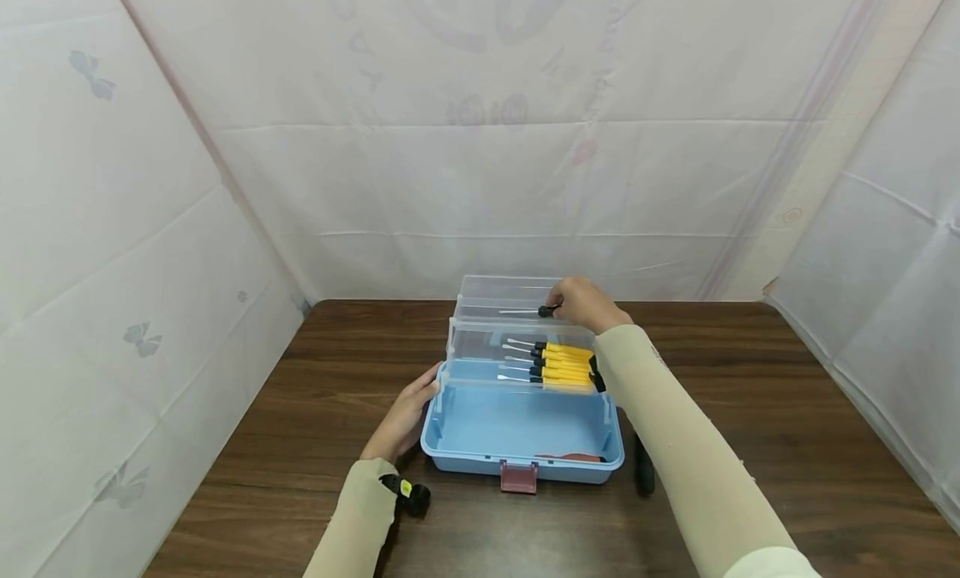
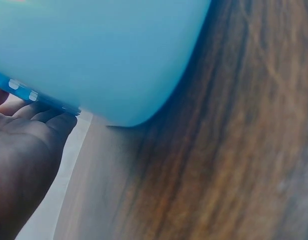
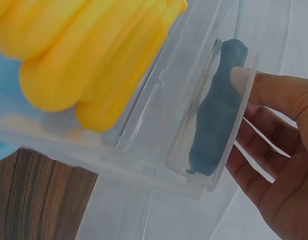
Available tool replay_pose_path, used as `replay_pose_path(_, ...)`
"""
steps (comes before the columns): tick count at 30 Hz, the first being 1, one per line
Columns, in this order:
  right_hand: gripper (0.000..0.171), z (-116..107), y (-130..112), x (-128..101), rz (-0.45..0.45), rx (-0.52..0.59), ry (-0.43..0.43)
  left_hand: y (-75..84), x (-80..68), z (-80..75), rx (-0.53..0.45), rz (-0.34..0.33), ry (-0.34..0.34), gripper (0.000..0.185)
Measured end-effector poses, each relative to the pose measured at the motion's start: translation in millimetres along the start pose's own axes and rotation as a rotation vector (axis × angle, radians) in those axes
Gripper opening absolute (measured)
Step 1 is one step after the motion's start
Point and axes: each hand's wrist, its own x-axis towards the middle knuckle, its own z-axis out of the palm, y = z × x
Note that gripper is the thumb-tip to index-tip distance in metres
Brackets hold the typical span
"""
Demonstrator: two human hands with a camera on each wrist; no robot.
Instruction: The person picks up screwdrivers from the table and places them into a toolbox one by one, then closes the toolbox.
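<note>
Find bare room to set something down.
Bare table lies left of the left hand and right of the right sleeve; the blue box is bare left of the red piece. Crowded: the tray of screwdrivers and the box's right side, by the black handle.

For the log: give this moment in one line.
left hand: holds blue toolbox; right hand: grips upper clear tray; inside: black-handled screwdriver

1. Toolbox at the left grip: pale blue, dusky pink latch.
2. Lone screwdriver at the right grip: black handle, silvery shaft.
3. Screwdriver row below the right grip: yellow handles, black collars, silvery shafts.
4. Counter beneath both grips: dark brown, wood-grain streaks.
5. Sheeting beyond both grips: whitish; faint grey bows left of the left grip.
6. Sleeves behind both grips: cream.
</note>
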Motion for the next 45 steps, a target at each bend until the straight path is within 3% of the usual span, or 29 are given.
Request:
replay_pose_path(26, 0.033, -10, 12, -17, 0.058, 0.035, 0.064, 1.0, 1.1, -1.3, -0.024, 0.005, -0.011, 0.052)
replay_pose_path(45, 0.041, -11, 47, -57, 0.119, 0.052, 0.100, -1.7, 1.3, -4.5, -0.025, -0.012, 0.006, 0.051)
